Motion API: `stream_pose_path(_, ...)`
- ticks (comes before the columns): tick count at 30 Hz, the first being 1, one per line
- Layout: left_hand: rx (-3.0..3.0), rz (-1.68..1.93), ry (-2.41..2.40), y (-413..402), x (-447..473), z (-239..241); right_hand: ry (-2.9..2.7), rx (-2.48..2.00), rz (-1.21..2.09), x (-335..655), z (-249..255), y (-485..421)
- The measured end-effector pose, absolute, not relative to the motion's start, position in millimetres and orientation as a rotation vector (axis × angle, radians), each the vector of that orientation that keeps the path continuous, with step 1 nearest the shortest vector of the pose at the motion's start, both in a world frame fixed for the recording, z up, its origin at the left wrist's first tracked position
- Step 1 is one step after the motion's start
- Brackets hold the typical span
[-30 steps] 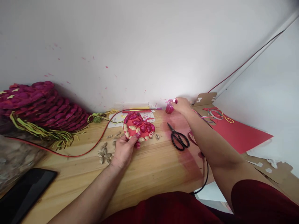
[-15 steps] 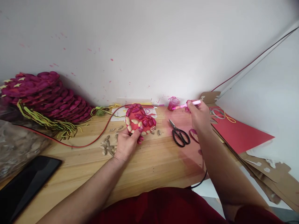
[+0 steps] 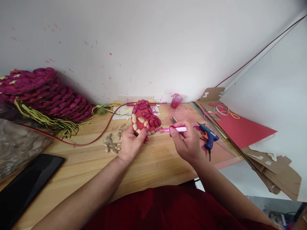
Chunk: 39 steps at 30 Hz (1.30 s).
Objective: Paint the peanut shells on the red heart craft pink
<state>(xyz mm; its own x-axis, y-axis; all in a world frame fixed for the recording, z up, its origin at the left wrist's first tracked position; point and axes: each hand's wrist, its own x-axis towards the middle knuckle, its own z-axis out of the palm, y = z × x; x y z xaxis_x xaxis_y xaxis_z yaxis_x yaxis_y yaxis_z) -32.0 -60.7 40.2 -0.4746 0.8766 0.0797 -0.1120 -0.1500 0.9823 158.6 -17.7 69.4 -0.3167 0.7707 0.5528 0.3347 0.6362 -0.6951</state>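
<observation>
My left hand (image 3: 133,143) grips the lower edge of a red craft piece (image 3: 141,123) with peanut shells stuck on it, thumb on its face. Its upper and right-hand shells are painted magenta; those along the left and bottom are bare tan. In my right hand (image 3: 185,140) is a paintbrush (image 3: 177,129) with a white-pink handle, its magenta tip at the piece's lower right edge. A cup of magenta paint (image 3: 177,101) stands behind, by the wall. Scissors (image 3: 174,120) lie mostly hidden under my right hand.
Loose peanuts (image 3: 111,143) lie left of my left hand. A blue glue gun (image 3: 209,137) rests at right, beside cardboard and red sheets (image 3: 249,127). Stacked magenta pieces (image 3: 48,95) with yellow-green cords stand at left, near a phone (image 3: 33,182) and a plastic bag (image 3: 19,147).
My right hand has brought the paintbrush from beside the paint cup left and down to the craft piece. The glue gun, earlier hidden behind my arm, now shows. The view has shifted slightly.
</observation>
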Motion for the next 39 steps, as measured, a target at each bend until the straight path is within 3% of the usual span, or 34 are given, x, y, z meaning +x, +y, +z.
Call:
stream_pose_path(11, 0.820, 1.724, 1.321, -62, -30, 45, -2.010, -0.698, 0.198, 150, 68, -24)
stream_pose_path(39, 0.647, 1.716, 1.277, -54, -33, 33, -2.068, -0.681, 0.139, 152, 66, -27)
